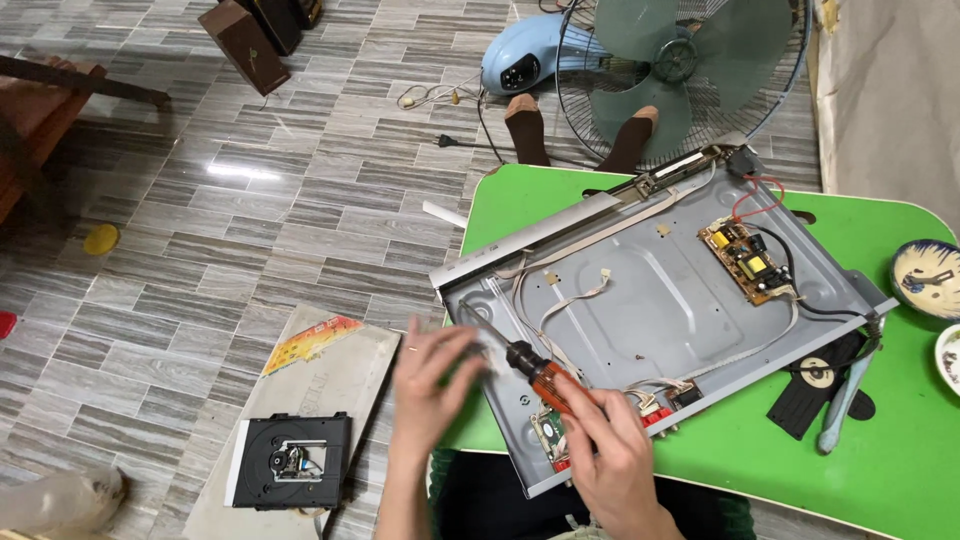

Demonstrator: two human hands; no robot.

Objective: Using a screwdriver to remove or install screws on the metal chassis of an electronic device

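Screwdriver point(535, 378), orange-handled, gripped in closed right hand point(610, 455) over near-left corner of opened grey chassis point(650, 290) on green table point(900, 440). Left hand point(430, 375) blurred, fingers loosely spread at shaft tip, holding nothing discernible. Likely screw work; next calls for seating tip squarely.

Counts, green table point(890, 470):
- metal chassis point(640, 300): 1
- yellow circuit board point(745, 262): 1, far corner of chassis
- small green board point(548, 432): 1, near edge
- screwdriver point(540, 375): 1
- hands: 2, left point(430, 385), right point(610, 455)
- dishes point(928, 278): 2, right edge
- pliers point(845, 395): 1

Floor:
- fan point(690, 60): 1
- disc drive point(290, 462): 1
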